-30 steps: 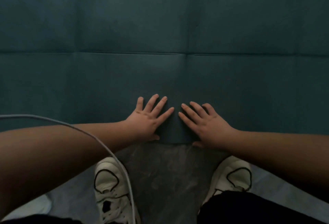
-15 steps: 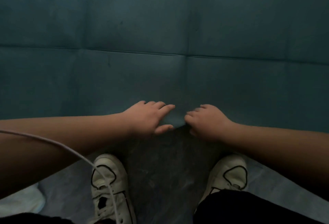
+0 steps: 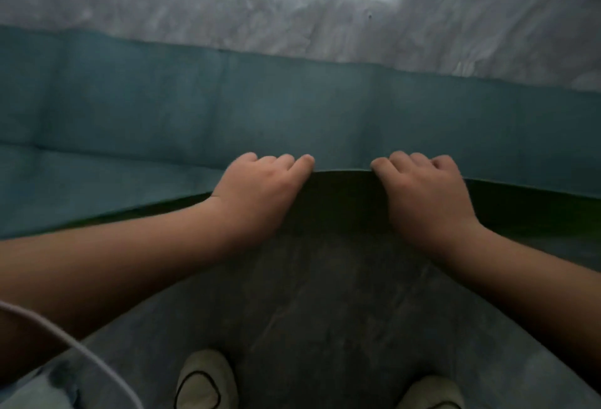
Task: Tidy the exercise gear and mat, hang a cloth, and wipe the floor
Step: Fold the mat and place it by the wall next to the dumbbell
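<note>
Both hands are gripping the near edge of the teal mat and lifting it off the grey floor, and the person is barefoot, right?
Not barefoot. The head view shows white shoes at the bottom of the frame. The rest holds: the left hand and the right hand grip the near edge of the teal mat, raised off the grey floor.

The mat (image 3: pixel 292 109) across the middle of the frame is plain teal on top, with a darker green underside showing at its lifted near edge. The floor (image 3: pixel 325 311) is grey with marbled streaks, paler at the upper edge. The shoes (image 3: pixel 205 379) at the bottom are off-white with black outlines. The cable (image 3: pixel 94 363) at lower left is white.
</note>
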Tool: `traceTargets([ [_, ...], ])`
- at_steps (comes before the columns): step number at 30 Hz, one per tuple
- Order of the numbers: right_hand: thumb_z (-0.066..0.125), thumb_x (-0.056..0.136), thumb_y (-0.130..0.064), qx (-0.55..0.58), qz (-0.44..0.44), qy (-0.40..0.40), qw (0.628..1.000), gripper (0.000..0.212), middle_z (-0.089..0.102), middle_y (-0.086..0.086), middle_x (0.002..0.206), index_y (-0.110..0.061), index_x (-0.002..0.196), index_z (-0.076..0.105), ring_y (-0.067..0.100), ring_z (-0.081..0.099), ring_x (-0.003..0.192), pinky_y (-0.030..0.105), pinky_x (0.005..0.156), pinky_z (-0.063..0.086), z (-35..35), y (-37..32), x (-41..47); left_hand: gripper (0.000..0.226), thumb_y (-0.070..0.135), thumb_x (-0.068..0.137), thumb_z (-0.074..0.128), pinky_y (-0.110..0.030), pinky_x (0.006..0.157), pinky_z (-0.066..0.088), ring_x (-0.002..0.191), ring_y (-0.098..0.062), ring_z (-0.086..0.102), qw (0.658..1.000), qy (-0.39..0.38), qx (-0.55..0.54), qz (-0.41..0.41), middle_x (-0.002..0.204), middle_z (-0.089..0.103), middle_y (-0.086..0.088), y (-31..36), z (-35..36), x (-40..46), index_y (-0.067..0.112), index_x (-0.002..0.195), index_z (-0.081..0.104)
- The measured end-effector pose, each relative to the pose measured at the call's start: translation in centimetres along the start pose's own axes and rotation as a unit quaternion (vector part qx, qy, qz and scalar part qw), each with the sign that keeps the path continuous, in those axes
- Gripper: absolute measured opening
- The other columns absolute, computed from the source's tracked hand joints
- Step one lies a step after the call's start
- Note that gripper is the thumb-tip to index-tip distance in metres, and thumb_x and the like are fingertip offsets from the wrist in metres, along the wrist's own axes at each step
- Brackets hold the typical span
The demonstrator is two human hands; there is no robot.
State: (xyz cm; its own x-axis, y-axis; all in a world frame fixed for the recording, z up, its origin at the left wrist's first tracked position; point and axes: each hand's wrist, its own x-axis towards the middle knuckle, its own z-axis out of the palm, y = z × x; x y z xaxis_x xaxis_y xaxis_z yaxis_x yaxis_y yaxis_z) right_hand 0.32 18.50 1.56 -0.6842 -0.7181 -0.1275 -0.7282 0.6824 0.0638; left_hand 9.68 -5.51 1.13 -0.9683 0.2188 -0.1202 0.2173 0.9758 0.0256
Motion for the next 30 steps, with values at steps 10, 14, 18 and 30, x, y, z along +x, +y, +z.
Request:
traceTargets([
  [10, 0.051, 0.079, -0.022, 0.000, 0.102, 0.036, 0.994, 0.082, 0.008, 0.009, 0.165, -0.023, 0.155, 0.019, 0.030, 0.000, 0.152, 0.067, 0.116, 0.001, -1.9, 3.2, 7.9, 0.064, 0.027, 0.092, 0.050, -0.047, 0.101, 0.031, 0.126, -0.031, 0.038, 0.985, 0.106, 0.050, -0.128, 0.141, 0.040, -0.009, -4.4, -3.4, 11.5, 0.023, 0.146, 0.016],
  [14, 0.041, 0.091, -0.034, 0.059, 0.102, -0.046, 0.992, 0.080, -0.015, 0.000, 0.165, -0.030, 0.158, -0.003, 0.024, -0.018, 0.151, 0.057, 0.120, -0.005, 2.0, 1.7, 7.6, 0.067, 0.036, 0.098, 0.037, -0.059, 0.117, -0.009, 0.150, -0.031, -0.006, 0.986, 0.067, 0.046, -0.147, 0.164, 0.001, -0.008, -4.2, -0.5, 12.9, 0.026, 0.154, 0.002],
  [18, 0.044, 0.091, -0.034, 0.102, 0.127, -0.102, 0.981, 0.081, -0.013, -0.001, 0.166, -0.030, 0.158, -0.003, 0.025, -0.014, 0.152, 0.053, 0.122, 0.000, 7.5, 1.5, 5.4, 0.071, 0.038, 0.098, 0.035, -0.056, 0.120, -0.008, 0.149, -0.028, -0.022, 0.991, -0.035, 0.011, -0.125, 0.164, -0.017, -0.004, -3.5, 4.5, 10.9, 0.034, 0.155, -0.008],
  [30, 0.046, 0.095, -0.034, 0.117, 0.157, -0.198, 0.961, 0.074, -0.006, -0.004, 0.167, -0.037, 0.157, 0.006, 0.022, 0.000, 0.153, 0.046, 0.121, 0.014, 14.5, 4.4, 1.3, 0.069, 0.041, 0.100, 0.038, -0.047, 0.122, 0.013, 0.152, -0.028, -0.004, 0.963, -0.238, -0.063, -0.108, 0.166, -0.009, -0.003, -3.4, 13.6, 6.9, 0.038, 0.155, -0.004],
])
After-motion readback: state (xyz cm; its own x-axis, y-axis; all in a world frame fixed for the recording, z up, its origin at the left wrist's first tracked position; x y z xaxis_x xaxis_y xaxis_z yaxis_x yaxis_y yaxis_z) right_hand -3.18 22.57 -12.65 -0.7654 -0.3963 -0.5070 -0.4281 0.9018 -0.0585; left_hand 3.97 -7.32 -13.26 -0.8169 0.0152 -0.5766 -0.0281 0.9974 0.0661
